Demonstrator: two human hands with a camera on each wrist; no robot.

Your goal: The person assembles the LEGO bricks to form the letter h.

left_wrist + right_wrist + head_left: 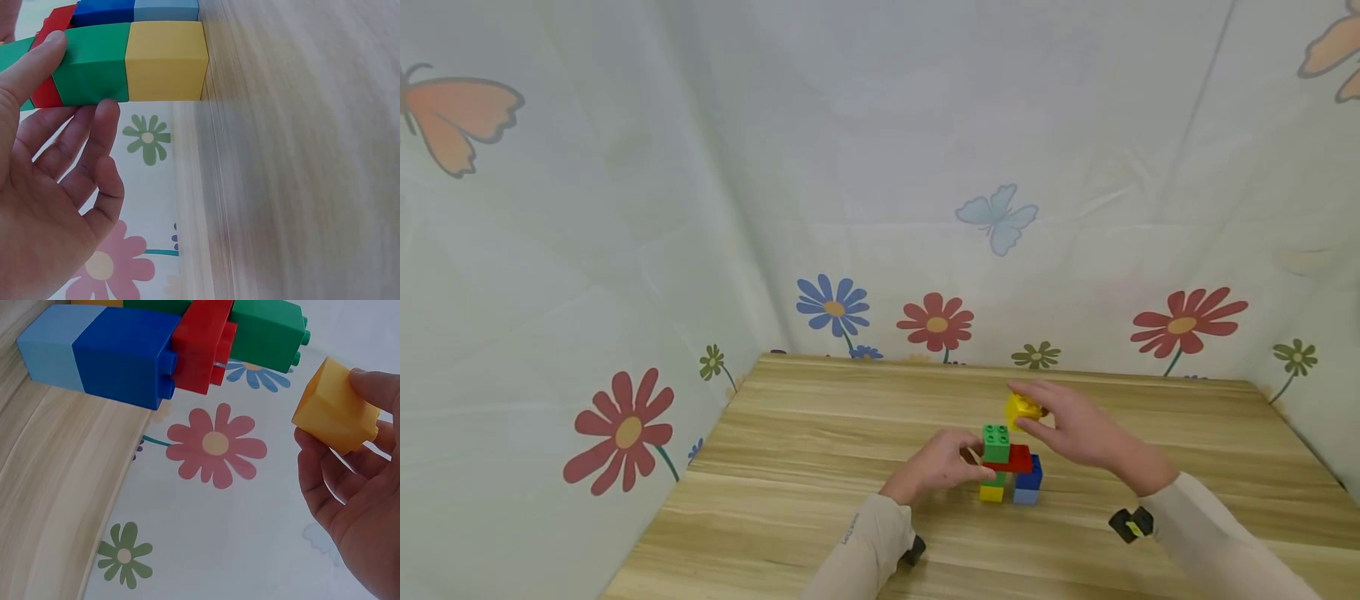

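A small bridge of toy building bricks stands on the table. Its left column has a yellow brick (165, 62) at the bottom and a green brick (97, 65) on it; the right column is a dark blue brick (125, 356) over a light blue brick (53, 347). Across both lies a red brick (1019, 457), topped on its left end by another green brick (996, 446). My left hand (946, 462) grips the left column between thumb and fingers. Above the red brick's right end, my right hand (1075, 425) pinches a loose yellow brick (340, 409), tilted, studs toward the palm.
The wood-grain table (820, 417) reaches back to a white cloth backdrop (880, 167) printed with flowers and butterflies. Dark wrist devices (1131, 525) sit below both sleeves, near the tabletop.
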